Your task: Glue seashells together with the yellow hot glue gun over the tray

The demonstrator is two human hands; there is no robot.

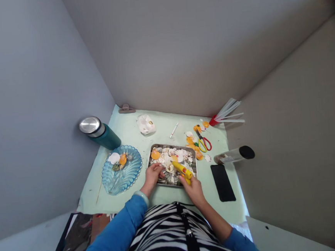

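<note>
Right hand (194, 189) is closed around the handle of the yellow glue gun (182, 169), nozzle out over the metal tray (172, 185). Left hand (153, 175) has its fingers curled onto the shells (175, 155) in that tray; we can't tell if one is pinched. We judge the gun light and rigid, handle-only (tip likely hot). The shells look light, brittle and slick, so take them by the edges. Blue glass dish (108, 184) sits left, scissors (204, 142) and phone (222, 183) right, flask (100, 134) behind. We see nothing blocking the tray.
</note>
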